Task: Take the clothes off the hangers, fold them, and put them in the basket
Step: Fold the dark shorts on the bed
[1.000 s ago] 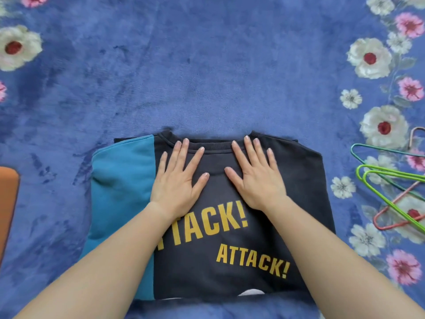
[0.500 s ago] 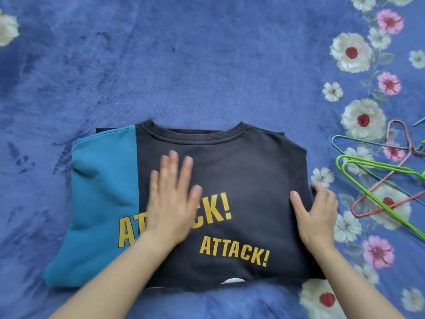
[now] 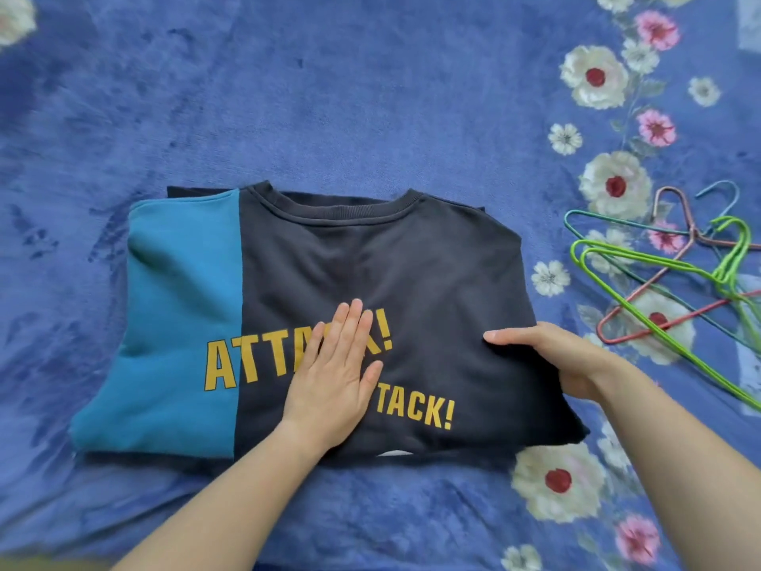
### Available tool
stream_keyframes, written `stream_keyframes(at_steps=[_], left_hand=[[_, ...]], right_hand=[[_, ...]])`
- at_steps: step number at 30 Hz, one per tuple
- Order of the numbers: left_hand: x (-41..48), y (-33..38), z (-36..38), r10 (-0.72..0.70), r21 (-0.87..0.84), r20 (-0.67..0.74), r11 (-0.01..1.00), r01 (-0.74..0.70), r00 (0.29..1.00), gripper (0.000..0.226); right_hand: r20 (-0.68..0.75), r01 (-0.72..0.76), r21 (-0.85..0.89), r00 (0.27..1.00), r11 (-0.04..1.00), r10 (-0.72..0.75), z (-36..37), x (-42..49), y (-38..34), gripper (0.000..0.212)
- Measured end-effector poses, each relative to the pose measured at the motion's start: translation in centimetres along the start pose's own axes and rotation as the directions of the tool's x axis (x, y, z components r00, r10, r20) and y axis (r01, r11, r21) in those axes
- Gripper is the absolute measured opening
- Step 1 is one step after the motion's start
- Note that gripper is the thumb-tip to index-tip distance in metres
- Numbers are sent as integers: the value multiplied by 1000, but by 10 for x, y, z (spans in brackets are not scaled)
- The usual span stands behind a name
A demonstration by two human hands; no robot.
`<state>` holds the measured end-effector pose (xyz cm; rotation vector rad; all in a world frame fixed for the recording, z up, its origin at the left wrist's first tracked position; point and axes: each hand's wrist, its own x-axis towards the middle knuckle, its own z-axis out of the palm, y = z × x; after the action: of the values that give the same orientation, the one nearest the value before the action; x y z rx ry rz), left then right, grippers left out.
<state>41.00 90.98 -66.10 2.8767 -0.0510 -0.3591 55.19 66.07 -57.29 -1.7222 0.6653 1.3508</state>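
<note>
Both hands have left the collar. The left hand now lies flat, fingers straight, on the lettering of the folded sweatshirt. The right hand has moved to the garment's right edge: thumb on top, fingers apparently tucked beneath, pinching the cloth. Smoothing is judged complete; a further fold or a lift is likely next. The basket is out of view.

The one head-worn view looks steeply down from above onto a blue flowered blanket, close enough that the forearms enter from the near edge and a folded sweatshirt fills the middle. It faces away from the person, with the collar on the far side and wire hangers at the right edge, where the wide lens bends the scene.
</note>
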Motion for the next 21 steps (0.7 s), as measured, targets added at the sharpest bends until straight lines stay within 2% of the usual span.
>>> stream_keyframes(at_steps=[2, 5, 6, 7, 8, 9, 10, 11, 12, 13, 14, 15, 16, 17, 19, 20, 21], left_hand=[[3, 0, 1, -30, -18, 56, 999, 31, 998, 65], [5, 4, -16, -32, -95, 106, 995, 42, 994, 66], [5, 2, -22, -26, -178, 95, 983, 43, 995, 64], [6, 2, -30, -38, -347, 130, 935, 81, 991, 62], [7, -2, -44, -69, -539, 235, 821, 189, 970, 58], [6, -8, -60, -111, -727, 331, 603, 328, 937, 52], [4, -18, -75, -146, -847, 416, 297, 441, 898, 45], [2, -28, -88, -157, -868, 492, -3, 497, 857, 41], [-4, -45, -97, -157, -829, 546, -242, 504, 823, 40], [-9, -63, -105, -153, -766, 585, -428, 480, 796, 42], [-16, -87, -106, -170, -702, 611, -567, 430, 773, 45], [-21, -105, -109, -182, -621, 647, -689, 374, 740, 49], [-29, -130, -112, -193, -551, 682, -771, 321, 706, 52], [-36, -149, -116, -148, -464, 699, -839, 285, 700, 54], [-51, -174, -125, 102, -220, 598, -933, 285, 795, 56], [-59, -186, -123, 170, -237, 543, -908, 344, 822, 52], [-64, -196, -121, 186, -298, 563, -863, 408, 805, 51]], right_hand=[[11, -11, -37, 1000, 999, 11, 7, -11, -10, 37], [56, 70, -47, 996, 996, -67, 28, -40, -35, 30], [87, 111, -43, 990, 993, -107, 39, -53, -46, 31], [114, 151, -28, 983, 988, -147, 49, -62, -54, 33], [137, 198, -24, 972, 980, -193, 62, -73, -63, 35], [155, 249, -35, 958, 968, -241, 78, -83, -73, 36], [174, 303, -49, 941, 952, -291, 97, -91, -83, 36], [191, 353, -50, 922, 934, -338, 114, -96, -91, 38], [209, 406, -44, 897, 913, -389, 138, -101, -101, 44], [219, 451, -33, 874, 892, -434, 161, -103, -110, 53], [229, 491, -26, 851, 871, -473, 186, -101, -117, 64], [249, 524, -28, 829, 851, -502, 211, -95, -120, 74], [277, 545, -34, 811, 838, -516, 239, -86, -123, 82], [303, 545, -44, 806, 837, -509, 264, -75, -122, 87], [339, 534, -136, 816, 834, -467, 304, -53, -110, 87], [345, 540, -229, 823, 810, -451, 318, -43, -103, 81], [338, 542, -330, 832, 773, -439, 326, -37, -96, 74]])
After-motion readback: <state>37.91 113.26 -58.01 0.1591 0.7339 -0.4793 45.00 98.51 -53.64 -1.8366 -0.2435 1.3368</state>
